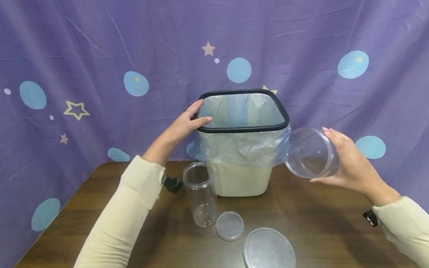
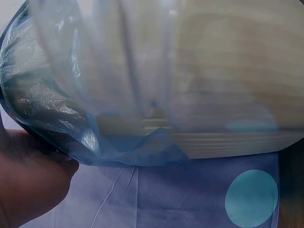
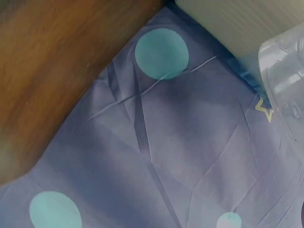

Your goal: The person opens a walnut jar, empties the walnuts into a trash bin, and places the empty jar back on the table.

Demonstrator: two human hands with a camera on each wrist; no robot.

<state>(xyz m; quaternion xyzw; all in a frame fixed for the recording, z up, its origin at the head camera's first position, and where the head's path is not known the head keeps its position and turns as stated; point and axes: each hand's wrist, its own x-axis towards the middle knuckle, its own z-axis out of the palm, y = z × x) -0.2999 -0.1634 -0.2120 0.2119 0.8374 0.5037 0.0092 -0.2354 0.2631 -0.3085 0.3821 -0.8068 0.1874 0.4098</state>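
My left hand rests on the left side of the trash bin's black rim, thumb and fingers spread out straight. The pale bin has a bluish plastic bag folded over its top. Off the bin's right side, my right hand grips a wide clear plastic jar, which is tilted on its side above the table. In the right wrist view only part of the jar shows, at the right edge.
A tall clear jar stands upright in front of the bin. Nearer me on the wooden table lie a small round lid and a larger one. A purple curtain hangs behind.
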